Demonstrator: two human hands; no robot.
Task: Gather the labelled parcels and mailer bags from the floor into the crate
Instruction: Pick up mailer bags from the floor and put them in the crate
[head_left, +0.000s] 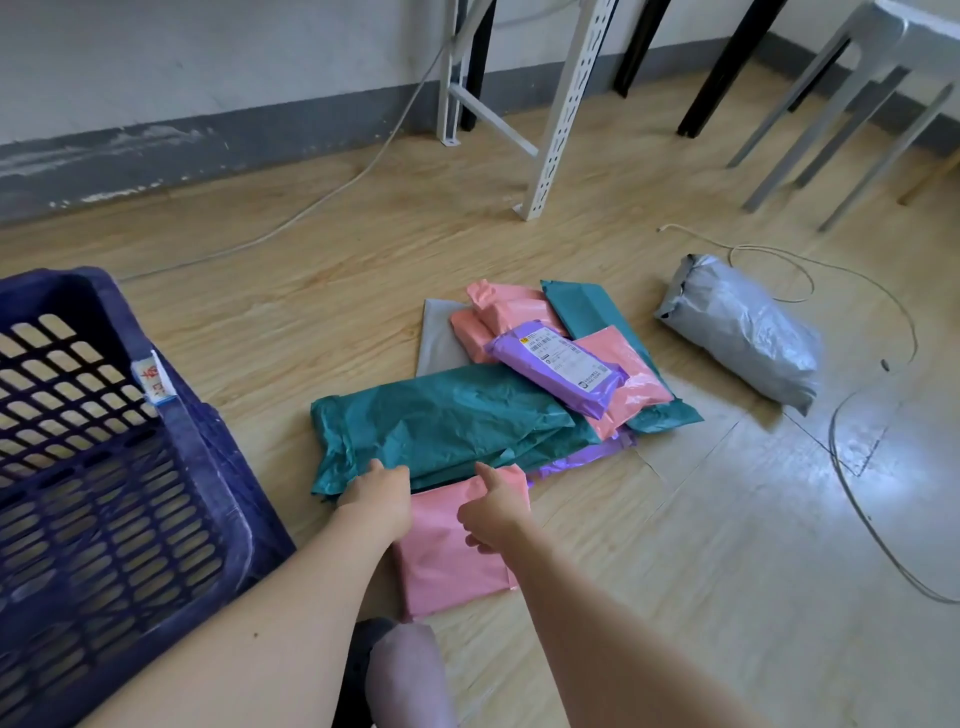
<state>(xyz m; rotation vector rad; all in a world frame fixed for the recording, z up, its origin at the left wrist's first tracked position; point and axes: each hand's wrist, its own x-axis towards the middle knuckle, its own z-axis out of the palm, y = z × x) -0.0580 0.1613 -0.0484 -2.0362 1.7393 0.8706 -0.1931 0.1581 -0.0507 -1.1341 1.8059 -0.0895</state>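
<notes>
While the crate (228, 467) left of the left hand (376, 499) looks empty, the right hand (491, 512) pinches the pink parcel (447, 561) between both hands — the left's grip is unclear; the mailer pile (452, 415) waits just beyond.

Pale wood-look floor (649, 571) spreads all round the left hand (376, 499) and the right hand (493, 512). Far ahead of both hands a white wall (208, 52) with a scuffed grey skirting band (156, 156) runs across; ahead of the right hand stand white slotted metal posts (566, 119), with black legs (717, 67) and a pale plastic stool (914, 36) further to its right. A white cable (311, 208) trails over the floor well ahead of the left hand, and a thin wire (832, 447) loops loosely well to the right of the right hand.
</notes>
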